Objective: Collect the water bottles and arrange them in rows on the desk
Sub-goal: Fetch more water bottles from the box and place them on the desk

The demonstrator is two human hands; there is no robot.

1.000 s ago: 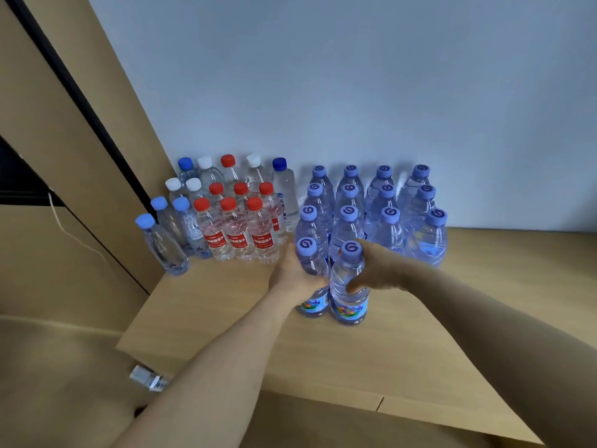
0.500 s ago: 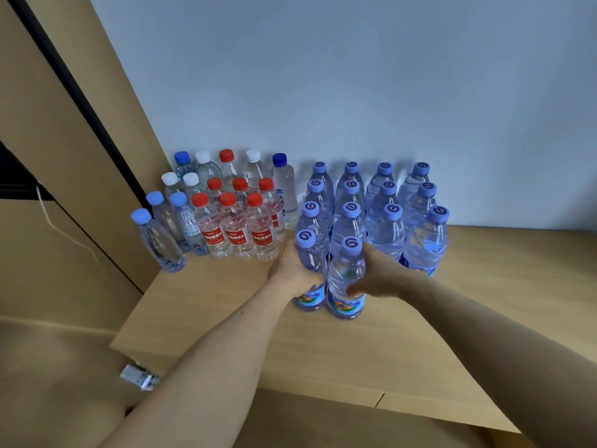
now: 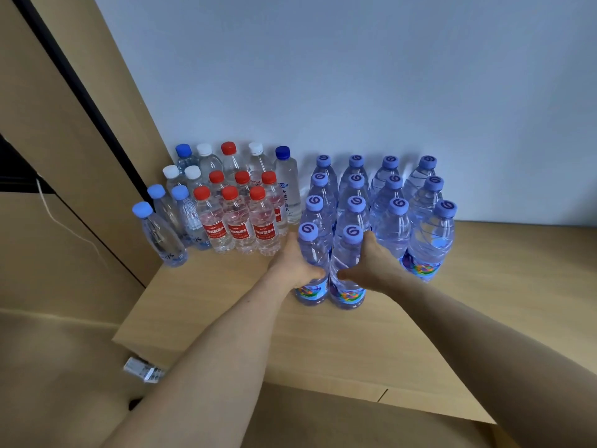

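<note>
Left hand (image 3: 295,265) gripped a purple-capped bottle (image 3: 311,270); right hand (image 3: 371,266) gripped the bottle beside it (image 3: 347,270). Both stood touching on the desk (image 3: 226,318), fronting rows of bottles (image 3: 387,202) against the wall (image 3: 323,76).

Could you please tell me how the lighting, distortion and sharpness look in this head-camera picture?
Head view: dim, bluish, even light, no glare on the desk. Head view: the leftmost bottle splays outward, likely wide-angle distortion. Head view: the left hand gripping the front left bottle and right hand gripping the front right bottle look sharp.
</note>
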